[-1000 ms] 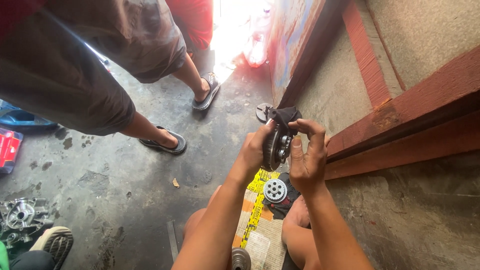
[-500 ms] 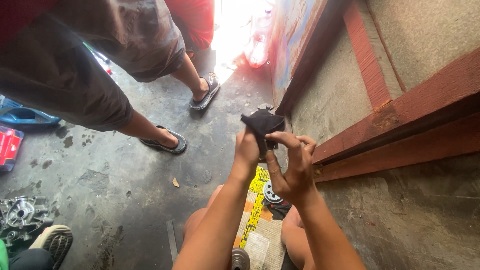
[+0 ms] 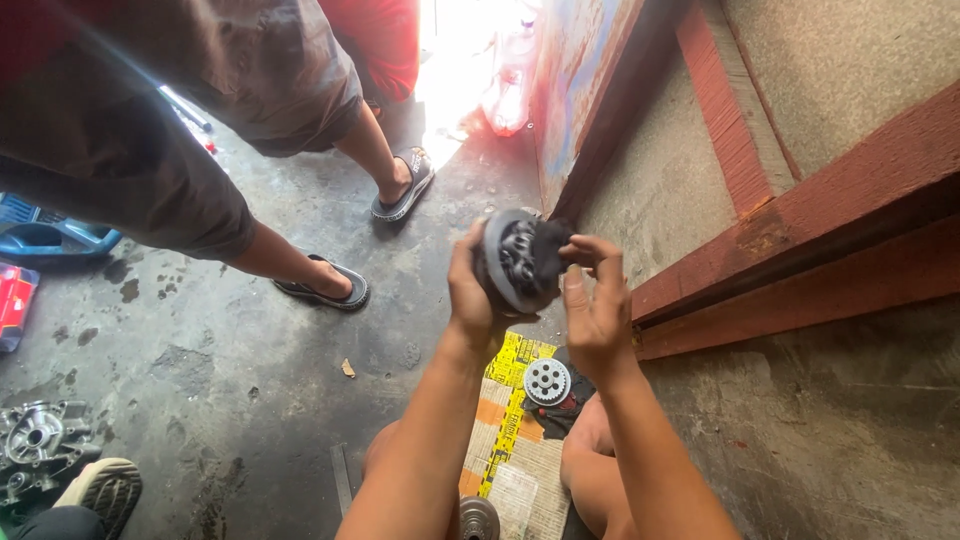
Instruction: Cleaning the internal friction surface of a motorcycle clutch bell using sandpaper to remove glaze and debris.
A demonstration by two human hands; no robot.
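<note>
I held the drum (image 3: pixel 515 262) up above the cardboard (image 3: pixel 505 420), my left hand (image 3: pixel 470 295) clamped on its rim, right fingers (image 3: pixel 590 262) pinching a dark rag at its open face, axis pointing right.

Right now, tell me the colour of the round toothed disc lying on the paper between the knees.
Silver-grey metal toothed disc, with a ring of small holes; head view.
</note>
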